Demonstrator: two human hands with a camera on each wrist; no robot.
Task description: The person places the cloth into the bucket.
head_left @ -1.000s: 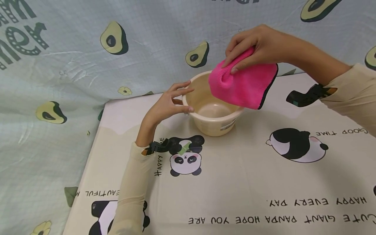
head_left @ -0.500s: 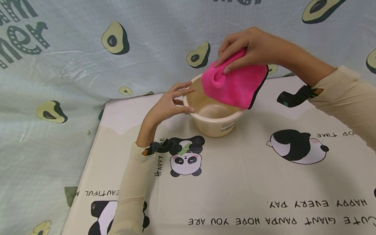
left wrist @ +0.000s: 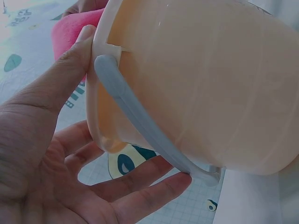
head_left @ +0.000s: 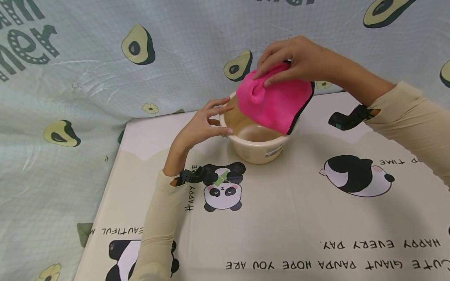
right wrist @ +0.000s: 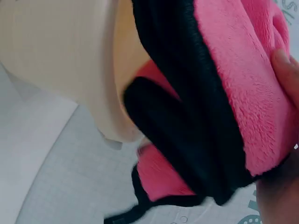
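Note:
A cream plastic bucket (head_left: 251,152) stands upright on the table near the wall sheet. My left hand (head_left: 198,125) holds its left rim, thumb on the near side and fingers spread along the far side. In the left wrist view, a grey handle (left wrist: 145,119) hangs along the bucket's wall, with fingertips right at it. Above the bucket's right side, my right hand (head_left: 293,58) pinches a bright pink cloth (head_left: 275,103) between thumb and fingers. The cloth hangs down over the opening and hides part of the rim. Its black edging (right wrist: 201,93) shows in folds in the right wrist view.
The table (head_left: 274,218) has a cover printed with pandas and lettering. Behind and to the left hangs a pale sheet (head_left: 190,47) with avocado prints, close to the bucket's far side. A black wrist camera (head_left: 348,119) sticks out below the right sleeve.
My right hand has moved left and slightly down, bringing the pink cloth farther over the bucket's opening. The left hand and the bucket have stayed almost still.

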